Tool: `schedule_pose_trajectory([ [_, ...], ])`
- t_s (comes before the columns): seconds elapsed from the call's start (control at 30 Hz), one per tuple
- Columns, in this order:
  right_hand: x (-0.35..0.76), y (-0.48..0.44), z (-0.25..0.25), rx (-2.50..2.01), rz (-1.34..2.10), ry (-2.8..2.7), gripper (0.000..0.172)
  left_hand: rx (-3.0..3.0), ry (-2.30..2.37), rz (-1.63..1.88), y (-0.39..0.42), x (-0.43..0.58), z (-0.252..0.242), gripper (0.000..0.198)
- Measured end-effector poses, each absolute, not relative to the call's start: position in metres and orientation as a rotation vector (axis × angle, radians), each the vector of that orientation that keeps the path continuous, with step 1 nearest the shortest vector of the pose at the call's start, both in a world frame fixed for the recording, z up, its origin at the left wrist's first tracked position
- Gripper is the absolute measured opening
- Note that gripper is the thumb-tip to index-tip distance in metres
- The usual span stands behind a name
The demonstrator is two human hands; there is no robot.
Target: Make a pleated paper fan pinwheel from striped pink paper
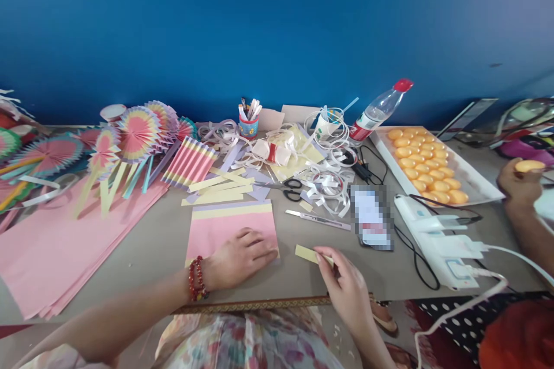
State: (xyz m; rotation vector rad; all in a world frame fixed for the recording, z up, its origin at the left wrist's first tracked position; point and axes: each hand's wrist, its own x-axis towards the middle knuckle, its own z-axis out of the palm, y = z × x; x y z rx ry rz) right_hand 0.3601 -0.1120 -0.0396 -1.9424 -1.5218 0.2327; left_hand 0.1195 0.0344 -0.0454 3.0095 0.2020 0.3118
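My left hand (240, 258) lies flat on a pink paper sheet (234, 226), fingers stretched out and covering its lower right part. Yellow and lilac bands run along the sheet's far edge. To the right of it, my right hand (344, 279) pinches a short yellow paper strip (306, 252) between thumb and fingers, just over the table. A utility knife (318, 220) lies beyond that strip. Black-handled scissors (292, 188) rest behind the sheet, beside a pile of yellow paper strips (219, 187).
Pleated paper fans (137, 134) and large pink sheets (73, 242) cover the left side. White ribbon (326, 179), a pen cup (248, 125) and a tilted bottle (376, 112) stand behind. A phone (372, 216), power strip (437, 242) and another person's hand (519, 184) are rightward.
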Motion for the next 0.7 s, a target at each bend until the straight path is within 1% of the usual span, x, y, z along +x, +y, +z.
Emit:
schedule_pose_trajectory([
  [0.17, 0.351, -0.09, -0.027, -1.813, 0.346, -1.506, 0.022, 3.048, 0.211, 0.299, 0.032, 0.121, -0.04, 0.035],
  [0.3, 0.351, -0.053, -0.003, -1.674, 0.351, -1.568, 0.021, 3.015, 0.196, 0.257, 0.031, 0.118, -0.029, 0.033],
  [0.43, 0.361, 0.001, 0.008, -1.635, 0.304, -1.615, 0.024, 2.949, 0.189, 0.208, 0.033, 0.108, -0.011, 0.038],
  [0.53, 0.369, 0.044, 0.001, -1.684, 0.244, -1.673, 0.025, 2.903, 0.295, 0.21, 0.038, 0.094, 0.002, 0.029],
  [0.6, 0.37, 0.062, -0.006, -1.688, 0.18, -1.707, 0.028, 2.865, 0.419, 0.226, 0.042, 0.079, 0.007, 0.02],
  [0.63, 0.369, 0.066, -0.009, -1.686, 0.14, -1.724, 0.033, 2.848, 0.494, 0.244, 0.044, 0.07, 0.008, 0.019],
  [0.7, 0.364, 0.064, -0.014, -1.665, 0.082, -1.771, 0.041, 2.813, 0.649, 0.286, 0.047, 0.05, 0.006, 0.021],
])
